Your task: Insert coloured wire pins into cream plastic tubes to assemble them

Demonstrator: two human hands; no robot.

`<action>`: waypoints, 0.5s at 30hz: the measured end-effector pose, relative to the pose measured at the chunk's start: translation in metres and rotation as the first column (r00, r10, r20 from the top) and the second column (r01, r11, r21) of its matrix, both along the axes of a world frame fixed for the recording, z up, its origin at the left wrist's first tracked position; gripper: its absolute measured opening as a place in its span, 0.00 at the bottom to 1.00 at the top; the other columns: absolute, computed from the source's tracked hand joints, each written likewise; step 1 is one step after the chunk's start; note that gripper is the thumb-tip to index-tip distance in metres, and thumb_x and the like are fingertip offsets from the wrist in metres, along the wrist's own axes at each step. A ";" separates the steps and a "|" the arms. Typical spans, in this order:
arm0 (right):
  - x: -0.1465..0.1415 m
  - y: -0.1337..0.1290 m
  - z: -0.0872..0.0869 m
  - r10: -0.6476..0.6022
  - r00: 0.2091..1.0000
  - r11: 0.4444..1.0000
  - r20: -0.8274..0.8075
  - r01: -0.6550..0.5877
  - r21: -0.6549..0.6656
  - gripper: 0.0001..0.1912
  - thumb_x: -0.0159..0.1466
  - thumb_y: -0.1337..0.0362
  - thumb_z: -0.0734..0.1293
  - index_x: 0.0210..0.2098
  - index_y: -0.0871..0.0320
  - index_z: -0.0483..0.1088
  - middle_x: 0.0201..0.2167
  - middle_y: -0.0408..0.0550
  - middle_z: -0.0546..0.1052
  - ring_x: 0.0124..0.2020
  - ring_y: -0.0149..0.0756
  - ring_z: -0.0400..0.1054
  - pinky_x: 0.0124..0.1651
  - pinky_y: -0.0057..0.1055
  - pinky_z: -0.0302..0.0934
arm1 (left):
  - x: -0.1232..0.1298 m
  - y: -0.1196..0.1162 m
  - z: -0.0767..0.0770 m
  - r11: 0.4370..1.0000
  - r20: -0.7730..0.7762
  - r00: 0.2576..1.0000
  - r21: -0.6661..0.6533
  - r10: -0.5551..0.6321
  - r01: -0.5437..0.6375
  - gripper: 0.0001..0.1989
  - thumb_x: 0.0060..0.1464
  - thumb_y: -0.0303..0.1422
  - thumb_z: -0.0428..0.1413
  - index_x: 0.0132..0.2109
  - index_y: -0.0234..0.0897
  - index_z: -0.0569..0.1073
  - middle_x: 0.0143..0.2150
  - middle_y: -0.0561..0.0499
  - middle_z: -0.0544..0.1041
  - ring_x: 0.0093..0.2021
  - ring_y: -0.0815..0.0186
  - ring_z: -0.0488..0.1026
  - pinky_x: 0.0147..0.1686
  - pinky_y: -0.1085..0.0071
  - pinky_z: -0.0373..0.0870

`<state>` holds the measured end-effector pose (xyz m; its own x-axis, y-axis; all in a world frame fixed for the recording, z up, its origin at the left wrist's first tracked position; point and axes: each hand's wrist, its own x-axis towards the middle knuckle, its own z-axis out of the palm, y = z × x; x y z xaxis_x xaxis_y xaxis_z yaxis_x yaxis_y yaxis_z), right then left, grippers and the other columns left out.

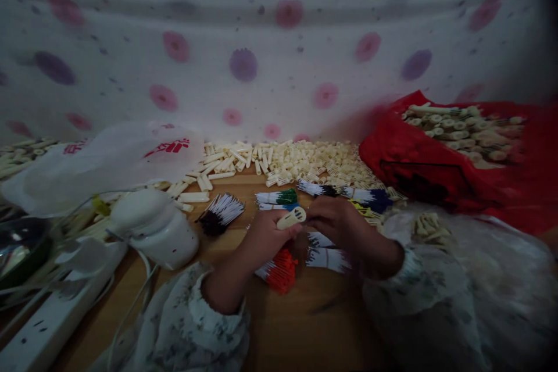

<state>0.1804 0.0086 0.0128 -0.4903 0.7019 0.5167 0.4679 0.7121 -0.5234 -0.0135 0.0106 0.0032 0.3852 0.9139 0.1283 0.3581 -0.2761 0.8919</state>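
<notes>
My left hand (264,239) is closed around a cream plastic pen barrel (291,218), whose slotted end points to the right. Close beside that end, the fingers of my right hand (342,225) are pinched together. Whatever they hold is too dark and small to make out. Below my left hand lies a bunch of pen refills with orange-red tips (282,271). Dark-tipped refills (221,214) lie to its left, and green-tipped refills (276,196) are just beyond. Under my right hand are more white refills (328,258), partly hidden.
Loose cream pen parts (305,160) are heaped along the back. A red bag (392,145) full of barrels stands right, by a clear plastic bag (501,279). A white rounded device (152,226), a power strip (65,308) and cables crowd the left. A flowered sheet (279,70) hangs behind.
</notes>
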 end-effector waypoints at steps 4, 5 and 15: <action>0.002 -0.001 -0.014 -0.210 0.923 0.956 -0.324 0.124 -0.267 0.13 0.56 0.64 0.70 0.41 0.54 0.76 0.32 0.45 0.79 0.30 0.33 0.72 0.34 0.29 0.67 | 0.003 -0.002 0.000 0.996 0.080 0.996 -0.084 0.038 -0.031 0.10 0.50 0.35 0.55 0.26 0.34 0.71 0.21 0.54 0.70 0.23 0.69 0.65 0.24 0.75 0.60; 0.003 -0.002 -0.015 -0.236 0.895 0.941 -0.378 0.113 -0.320 0.12 0.55 0.63 0.70 0.40 0.54 0.76 0.32 0.45 0.80 0.30 0.33 0.73 0.33 0.29 0.67 | 0.004 -0.003 0.000 0.995 0.097 0.994 -0.095 0.049 -0.040 0.10 0.50 0.35 0.55 0.25 0.34 0.71 0.21 0.54 0.69 0.23 0.69 0.65 0.24 0.75 0.60; -0.003 -0.013 -0.017 -0.291 0.847 0.916 -0.445 0.111 -0.386 0.08 0.55 0.63 0.70 0.35 0.52 0.79 0.32 0.44 0.82 0.33 0.36 0.75 0.38 0.32 0.68 | 0.011 -0.009 0.002 0.985 0.186 0.979 -0.161 0.084 -0.054 0.07 0.46 0.34 0.57 0.26 0.35 0.73 0.22 0.54 0.71 0.24 0.69 0.66 0.24 0.75 0.63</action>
